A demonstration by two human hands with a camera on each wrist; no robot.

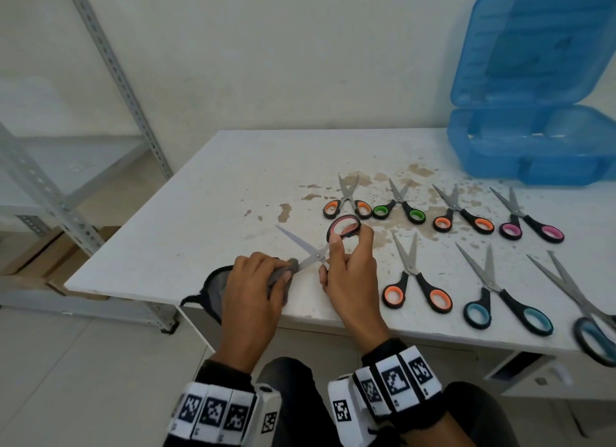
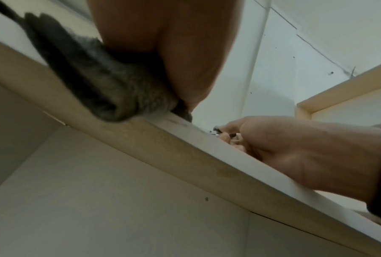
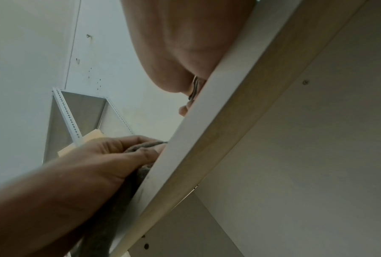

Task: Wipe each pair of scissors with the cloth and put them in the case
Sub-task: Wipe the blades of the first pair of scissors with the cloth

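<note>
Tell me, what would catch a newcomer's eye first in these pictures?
Probably the hands at the table's near edge: the right hand holds open pink-handled scissors while the left hand rubs one blade with a grey cloth. To their right lie seven more scissors, and an open blue case sits at the far right corner.

The pink-handled scissors [image 1: 320, 246] are open above the bench's near edge, one blade pointing far-left, the other wrapped in the grey cloth [image 1: 280, 275], which trails off the edge. Eight more pairs lie open on the bench, blades pointing away: a far row of orange [image 1: 347, 200], green [image 1: 399, 203], orange [image 1: 461, 213] and pink [image 1: 530, 218], and a near row of orange [image 1: 415, 273], two teal [image 1: 503, 291] [image 1: 580, 306]. The blue translucent case [image 1: 533, 140] stands far right, lid upright.
</note>
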